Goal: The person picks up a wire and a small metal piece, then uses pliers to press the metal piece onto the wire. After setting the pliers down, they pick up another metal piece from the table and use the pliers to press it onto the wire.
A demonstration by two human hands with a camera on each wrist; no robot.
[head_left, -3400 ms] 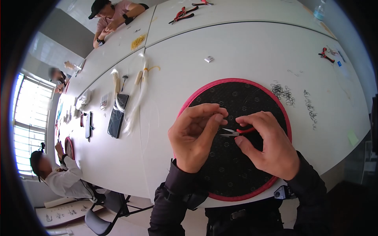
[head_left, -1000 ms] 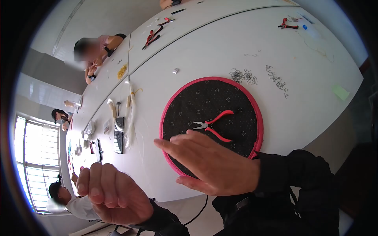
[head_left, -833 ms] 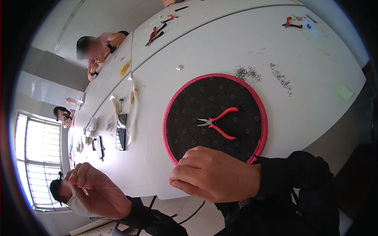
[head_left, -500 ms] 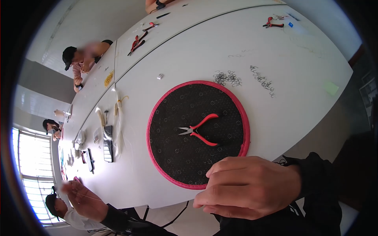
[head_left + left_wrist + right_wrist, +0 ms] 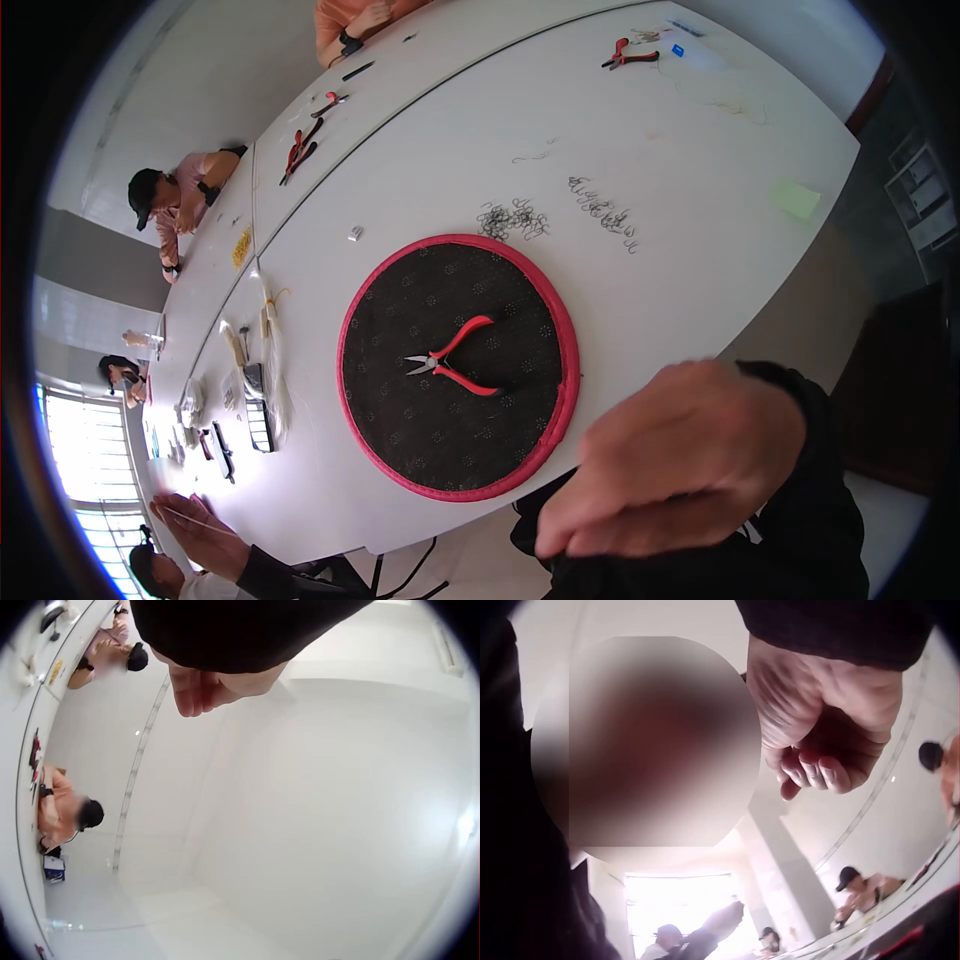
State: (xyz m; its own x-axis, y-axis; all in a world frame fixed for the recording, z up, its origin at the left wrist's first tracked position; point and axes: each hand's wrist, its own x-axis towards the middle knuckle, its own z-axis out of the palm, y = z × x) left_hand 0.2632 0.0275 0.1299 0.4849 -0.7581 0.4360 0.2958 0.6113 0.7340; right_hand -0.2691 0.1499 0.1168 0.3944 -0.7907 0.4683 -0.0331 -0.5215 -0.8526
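At the lower left of the head view my raised left hand [image 5: 205, 540] pinches a thin clear thread [image 5: 200, 521] that runs toward the right. The left wrist view shows this hand's fingers [image 5: 196, 696] close together. My right hand [image 5: 680, 465], blurred, is held off the table's near edge; its fingers are curled, thumb side down, and the thread's end there cannot be made out. Curled fingers also show in the right wrist view on that hand [image 5: 825, 731]. Red-handled pliers [image 5: 468, 382] lie spread on the round black mat [image 5: 430, 440] with a red rim, touched by neither hand.
Small dark hooks [image 5: 512, 219] lie in a pile beyond the mat, with a second row [image 5: 603, 213] to its right. Bundles of pale strands [image 5: 273, 350] and a phone [image 5: 260, 425] are at the left. People sit around the far and left sides.
The pliers have gone from my right hand onto the mat. My hands have moved apart, the left far out to the left with the thread, the right to the lower right. The head view has shifted.
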